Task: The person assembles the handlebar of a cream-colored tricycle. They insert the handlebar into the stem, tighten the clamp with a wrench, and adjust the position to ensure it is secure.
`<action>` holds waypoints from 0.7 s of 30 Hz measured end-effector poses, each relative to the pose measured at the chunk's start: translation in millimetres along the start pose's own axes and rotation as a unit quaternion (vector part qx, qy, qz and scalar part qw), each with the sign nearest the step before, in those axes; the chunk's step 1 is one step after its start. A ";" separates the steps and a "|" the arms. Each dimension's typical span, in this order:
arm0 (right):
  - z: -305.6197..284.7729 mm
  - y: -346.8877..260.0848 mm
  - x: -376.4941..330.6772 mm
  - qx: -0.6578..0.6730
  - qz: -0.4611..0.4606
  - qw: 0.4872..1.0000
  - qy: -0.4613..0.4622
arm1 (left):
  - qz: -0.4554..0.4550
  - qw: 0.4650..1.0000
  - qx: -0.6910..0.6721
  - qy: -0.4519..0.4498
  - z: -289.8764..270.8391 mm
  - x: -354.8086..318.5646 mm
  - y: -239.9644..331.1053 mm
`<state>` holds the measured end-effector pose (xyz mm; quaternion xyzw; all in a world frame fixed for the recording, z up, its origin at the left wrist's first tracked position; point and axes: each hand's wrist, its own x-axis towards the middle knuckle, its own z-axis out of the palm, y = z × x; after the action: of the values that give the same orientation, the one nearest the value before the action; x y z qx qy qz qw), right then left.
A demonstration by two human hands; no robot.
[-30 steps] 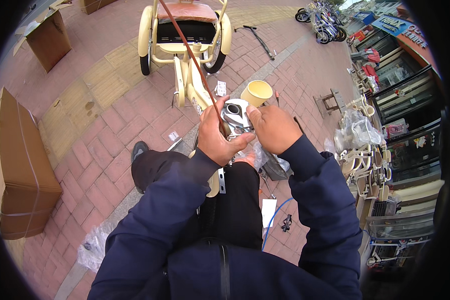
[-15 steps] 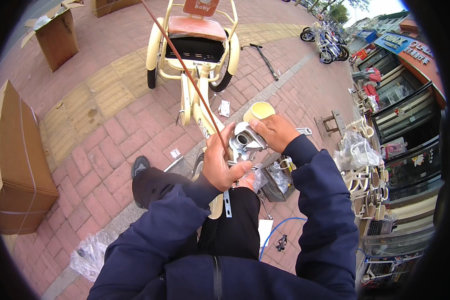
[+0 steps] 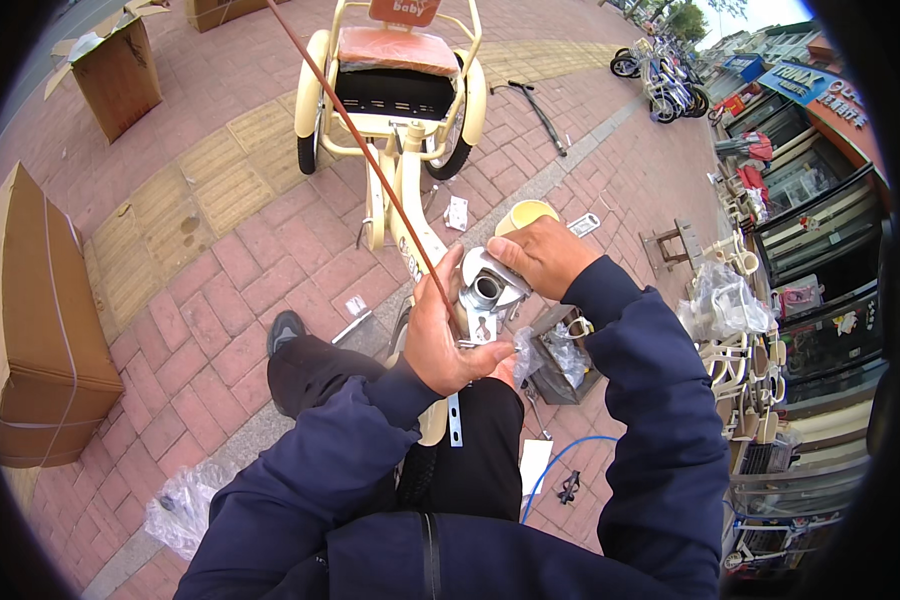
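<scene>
My left hand (image 3: 440, 335) grips the underside of a silver metal part with a round tube opening (image 3: 488, 288), held over my lap. My right hand (image 3: 540, 255) clasps the same part from the top right. A thin red rod (image 3: 360, 140) runs from the upper left down to my left hand. Just beyond stands a cream child's tricycle (image 3: 395, 110) with an orange seat, its frame reaching toward my knees. A cream round piece (image 3: 523, 213) lies partly hidden behind my right hand.
Two brown cardboard boxes stand at the left (image 3: 40, 320) and upper left (image 3: 115, 65). Clear plastic bags (image 3: 180, 505), small parts and a blue hose (image 3: 560, 460) lie on the brick paving. More cream frames and bagged parts (image 3: 730, 310) crowd the right side.
The view has tipped so the tricycle and boxes sit lower in frame. My hands keep hold of the silver part, which has turned so that its tube opening faces up.
</scene>
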<state>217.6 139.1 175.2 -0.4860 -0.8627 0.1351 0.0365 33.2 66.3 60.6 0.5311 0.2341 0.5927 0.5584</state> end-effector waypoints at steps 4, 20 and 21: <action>5.3 -7.9 -3.8 -0.012 0.039 0.999 0.020 | 0.007 1.000 0.013 0.004 -1.2 -1.0 1.5; 5.2 -56.2 -38.2 -0.074 0.221 0.969 0.088 | 0.027 0.995 0.090 0.011 -2.1 -0.6 3.0; 6.2 -61.9 -42.0 -0.077 0.265 0.958 0.084 | 0.029 0.996 0.081 0.012 -1.8 -0.1 3.3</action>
<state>187.2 71.9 188.8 -0.7082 -0.7044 0.0322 0.0343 30.3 65.9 62.8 0.5743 0.2726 0.5935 0.4936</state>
